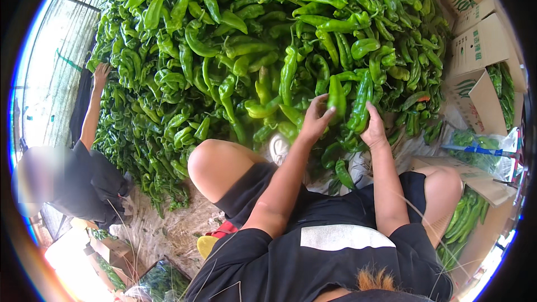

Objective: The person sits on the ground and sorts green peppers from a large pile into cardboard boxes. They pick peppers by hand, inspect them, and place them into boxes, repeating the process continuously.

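My left hand [318, 118] reaches into the front of a large heap of long green peppers [246, 50]. Its thumb and fingers close on the lower end of a slightly blurred green pepper [337, 94]. Beside it, my right hand [374, 127] grips a longer, glossy, wrinkled green pepper [361, 102], thumb on its right edge and the other fingers partly hidden behind it. Both peppers point upward, side by side. Below them, between my knees, a few more peppers [343, 174] lie by some clear plastic.
Printed cardboard boxes [481, 42] line the right side; an open box at lower right holds peppers [464, 218]. A blue bar [475, 149] crosses plastic bags there. At left, another person [92, 182] touches the heap. Boxes [114, 254] and plastic sheeting [159, 235] lie lower left.
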A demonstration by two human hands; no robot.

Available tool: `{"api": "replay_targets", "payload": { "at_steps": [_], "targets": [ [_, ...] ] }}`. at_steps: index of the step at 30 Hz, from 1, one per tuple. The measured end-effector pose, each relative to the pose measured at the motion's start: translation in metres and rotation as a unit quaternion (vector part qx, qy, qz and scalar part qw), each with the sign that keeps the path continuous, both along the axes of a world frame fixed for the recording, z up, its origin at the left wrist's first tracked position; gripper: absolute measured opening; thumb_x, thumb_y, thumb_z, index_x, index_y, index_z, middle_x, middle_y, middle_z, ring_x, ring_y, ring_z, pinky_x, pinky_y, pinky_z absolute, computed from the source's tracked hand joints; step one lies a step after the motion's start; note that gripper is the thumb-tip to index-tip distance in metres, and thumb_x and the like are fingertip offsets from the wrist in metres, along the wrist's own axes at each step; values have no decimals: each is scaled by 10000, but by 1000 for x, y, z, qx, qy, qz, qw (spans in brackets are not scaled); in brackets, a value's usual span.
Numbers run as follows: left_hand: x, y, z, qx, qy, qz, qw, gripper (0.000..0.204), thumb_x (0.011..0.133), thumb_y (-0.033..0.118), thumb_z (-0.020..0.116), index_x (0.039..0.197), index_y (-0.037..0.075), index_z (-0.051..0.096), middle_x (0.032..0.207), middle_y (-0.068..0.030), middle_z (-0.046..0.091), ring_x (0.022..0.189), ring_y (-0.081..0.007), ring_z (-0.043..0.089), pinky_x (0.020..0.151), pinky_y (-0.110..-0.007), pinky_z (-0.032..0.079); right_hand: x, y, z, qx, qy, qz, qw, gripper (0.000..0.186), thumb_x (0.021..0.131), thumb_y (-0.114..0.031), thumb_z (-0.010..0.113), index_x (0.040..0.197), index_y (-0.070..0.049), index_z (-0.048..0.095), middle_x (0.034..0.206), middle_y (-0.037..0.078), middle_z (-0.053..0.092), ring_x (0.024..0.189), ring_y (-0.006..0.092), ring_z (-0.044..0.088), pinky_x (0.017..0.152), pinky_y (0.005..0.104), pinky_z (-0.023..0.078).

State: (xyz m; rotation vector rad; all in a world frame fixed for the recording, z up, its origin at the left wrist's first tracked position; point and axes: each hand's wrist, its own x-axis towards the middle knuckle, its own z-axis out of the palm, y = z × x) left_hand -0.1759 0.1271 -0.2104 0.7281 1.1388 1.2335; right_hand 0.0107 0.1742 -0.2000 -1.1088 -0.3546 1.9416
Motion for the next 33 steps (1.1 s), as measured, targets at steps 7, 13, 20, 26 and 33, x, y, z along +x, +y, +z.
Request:
{"api": "replay_targets", "payload": {
  "at_steps": [7,13,20,26,33],
  "targets": [
    [2,4,3,-99,-265,53,958,528,941,246,612,1386,58,399,1295,-99,526,1130,-199,541,917,-342,454,-8,4,24,36,86,100,991,423,989,-376,475,1238,-41,545,1095,108,640,866,204,629,775,370,525],
    [0,1,6,-25,-379,16,925,577,859,182,698,1363,89,433,1233,-60,562,1130,-217,549,958,-413,451,-22,1,67,24,104,29,994,412,945,-361,588,1225,-61,556,968,71,619,802,172,603,699,310,524],
    [6,-5,33,31,-248,-7,968,819,682,-92,658,1420,62,338,1297,-82,503,1185,-239,515,940,-335,475,-23,-3,91,179,2,12,984,399,929,-238,637,1265,-59,516,1058,9,596,946,115,576,828,274,480],
    [22,-22,77,91,-140,-46,985,826,780,220,801,1402,-2,304,1311,-136,485,1227,-259,497,1016,-387,436,-15,-24,128,402,-284,144,858,586,944,-214,611,1428,30,388,1406,139,484,1267,208,472,1073,326,346],
    [73,-25,89,124,-307,-143,933,648,848,347,722,1349,55,432,1276,-94,536,1152,-234,538,974,-404,461,41,-94,167,479,-567,66,667,673,849,-308,715,1335,62,435,1283,256,546,1212,341,536,1008,398,427]
  ]
}}
